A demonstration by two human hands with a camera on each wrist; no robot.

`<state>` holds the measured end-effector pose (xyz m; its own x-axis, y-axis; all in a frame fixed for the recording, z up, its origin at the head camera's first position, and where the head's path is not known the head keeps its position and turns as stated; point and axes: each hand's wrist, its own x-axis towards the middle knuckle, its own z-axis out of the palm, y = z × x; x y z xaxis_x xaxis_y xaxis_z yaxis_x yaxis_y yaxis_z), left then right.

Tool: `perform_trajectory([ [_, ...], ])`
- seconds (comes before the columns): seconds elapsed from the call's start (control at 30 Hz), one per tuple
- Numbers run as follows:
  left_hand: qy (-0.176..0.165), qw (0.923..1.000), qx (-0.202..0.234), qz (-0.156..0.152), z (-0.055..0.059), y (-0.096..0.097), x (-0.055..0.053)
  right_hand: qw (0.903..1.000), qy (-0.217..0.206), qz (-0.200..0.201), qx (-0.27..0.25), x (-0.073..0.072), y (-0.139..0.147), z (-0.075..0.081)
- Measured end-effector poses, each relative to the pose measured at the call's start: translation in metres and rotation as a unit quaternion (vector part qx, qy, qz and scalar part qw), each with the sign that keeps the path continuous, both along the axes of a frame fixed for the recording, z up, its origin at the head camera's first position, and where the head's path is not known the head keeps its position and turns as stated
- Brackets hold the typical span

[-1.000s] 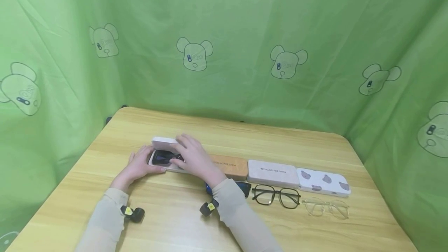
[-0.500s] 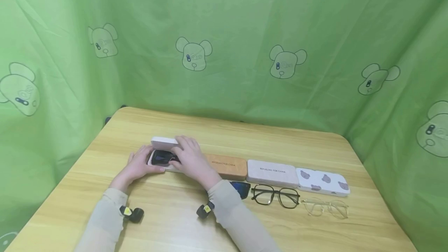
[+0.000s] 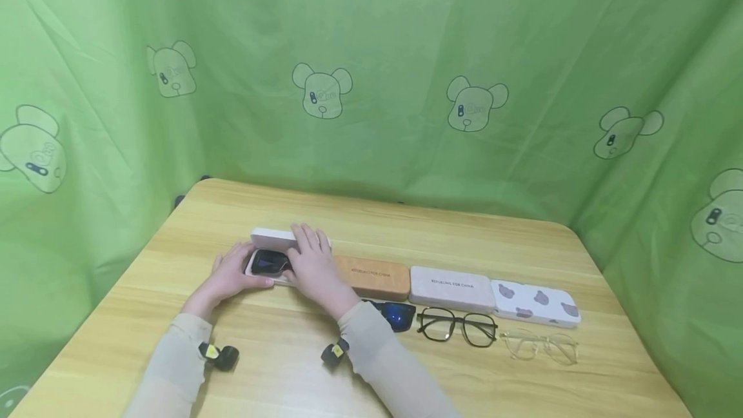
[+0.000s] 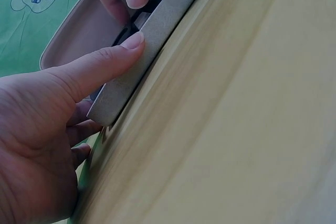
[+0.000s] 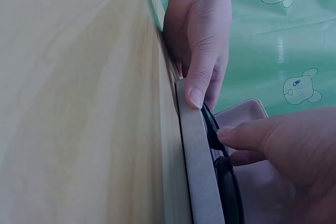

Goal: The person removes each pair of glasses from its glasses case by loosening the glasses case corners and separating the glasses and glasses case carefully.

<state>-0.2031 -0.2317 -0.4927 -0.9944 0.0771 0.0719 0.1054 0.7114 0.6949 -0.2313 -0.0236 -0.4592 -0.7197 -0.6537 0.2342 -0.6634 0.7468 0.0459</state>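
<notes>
A pale glasses case (image 5: 199, 182) lies opened at the left of the row, its lid (image 3: 271, 237) raised at the back. Black sunglasses (image 3: 269, 262) lie inside it; their right part is hidden by a hand in the head view. My left hand (image 3: 233, 269) grips the case's left end, thumb on the front wall and fingers round behind. My right hand (image 3: 316, 273) is over the case's right part. Its thumb and a finger pinch the sunglasses near the bridge, while other fingers reach over the lid.
Shut cases stand to the right: an orange case (image 3: 377, 278), a pale lettered case (image 3: 453, 288) and a bear-print case (image 3: 536, 302). Before them lie blue-lensed sunglasses (image 3: 400, 317), partly behind the right sleeve, black-framed glasses (image 3: 458, 326) and clear-framed glasses (image 3: 540, 346). Green curtain (image 3: 395, 31) surrounds the table.
My right hand and forearm have shifted slightly left, uncovering more of the blue-lensed sunglasses and the orange case. The right fingers have moved on the case; the left hand stays put.
</notes>
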Motion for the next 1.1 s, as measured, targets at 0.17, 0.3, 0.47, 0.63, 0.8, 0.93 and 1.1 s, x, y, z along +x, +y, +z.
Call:
perform_trajectory([
  [0.17, 0.002, 1.0, 0.003, 0.0, 0.0, 0.0, 0.0, 0.9998, -0.007, -0.018, 0.006, 0.002, -0.004, 0.0],
  [0.3, 0.005, 1.0, 0.002, 0.002, 0.0, 0.0, 0.0, 0.9998, 0.001, -0.022, 0.004, 0.002, -0.005, 0.0],
  [0.47, 0.007, 1.0, -0.001, 0.005, 0.0, 0.0, 0.001, 0.9996, 0.008, -0.025, -0.008, 0.001, -0.006, -0.002],
  [0.63, 0.008, 1.0, -0.003, 0.003, 0.0, 0.0, 0.0, 0.9993, 0.016, -0.03, -0.018, 0.0, -0.008, -0.005],
  [0.8, 0.011, 0.9999, -0.005, -0.001, 0.0, 0.001, 0.0, 0.9989, 0.018, -0.036, -0.025, 0.001, -0.009, -0.005],
  [0.93, 0.014, 0.9999, -0.002, -0.001, 0.0, 0.001, 0.0, 0.9983, 0.017, -0.043, -0.034, 0.002, -0.011, -0.004],
  [1.1, 0.013, 0.9999, 0.001, -0.002, -0.001, 0.001, 0.0, 0.9977, 0.011, -0.054, -0.041, 0.002, -0.013, -0.003],
])
